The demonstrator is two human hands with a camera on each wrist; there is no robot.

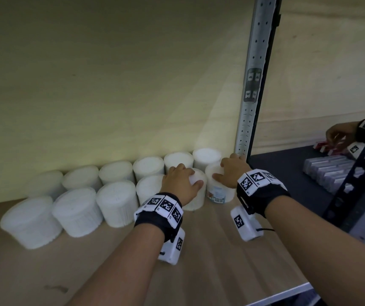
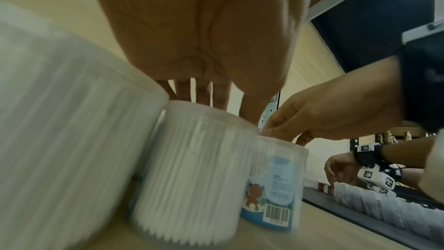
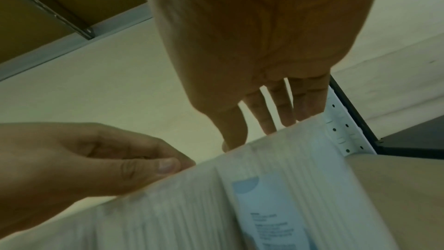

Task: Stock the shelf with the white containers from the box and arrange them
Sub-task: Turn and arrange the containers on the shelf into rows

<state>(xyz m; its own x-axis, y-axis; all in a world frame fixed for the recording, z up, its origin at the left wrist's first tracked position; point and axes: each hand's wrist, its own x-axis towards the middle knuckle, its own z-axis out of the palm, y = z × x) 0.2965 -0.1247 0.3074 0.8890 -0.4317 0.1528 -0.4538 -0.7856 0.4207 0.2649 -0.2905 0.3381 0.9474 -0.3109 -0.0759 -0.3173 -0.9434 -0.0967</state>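
Observation:
Two rows of white containers point(image 1: 115, 204) stand along the back of the wooden shelf point(image 1: 221, 250). My left hand point(image 1: 190, 177) grips the top of a plain white container point(image 1: 195, 199) near the right end of the front row, fingers over the lid and thumb on its side. My right hand point(image 1: 225, 171) holds the lid of the neighbouring container point(image 1: 219, 193), which has a blue label and barcode. Both containers stand side by side on the shelf. The left wrist view shows the plain container point(image 2: 192, 168) touching the labelled one point(image 2: 278, 183). The right wrist view shows my right fingers point(image 3: 283, 109) on the labelled container point(image 3: 276, 187).
A perforated metal post point(image 1: 250, 96) rises just right of my right hand. Beyond it lies a dark shelf point(image 1: 287, 173) with rows of grey packs point(image 1: 327, 171), where another person's hand point(image 1: 340, 135) works. The front of the wooden shelf is bare.

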